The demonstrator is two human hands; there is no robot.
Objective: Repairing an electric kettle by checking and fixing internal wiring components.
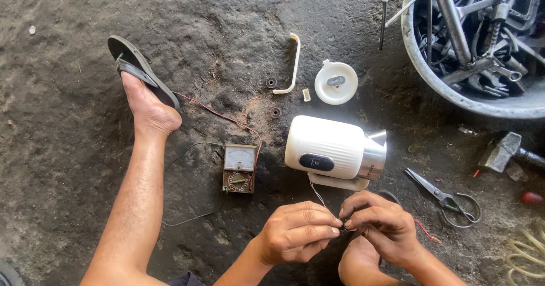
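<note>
A white electric kettle (332,147) with a steel rim lies on its side on the dark ground. A thin white wire (316,192) runs from its base down to my hands. My left hand (298,232) and my right hand (377,223) meet fingertip to fingertip just below the kettle, both pinching the wire's end between thumb and fingers. An analog multimeter (239,168) sits left of the kettle, with a red lead (218,115) and a green lead (193,147) trailing from it.
The kettle's round lid (336,82), a white curved handle (294,64) and two small black rings (271,82) lie above the kettle. Scissors (443,195) and a hammer (502,151) are to the right. A metal basin of tools (482,30) sits top right. My bare leg with a sandal (139,70) stretches on the left.
</note>
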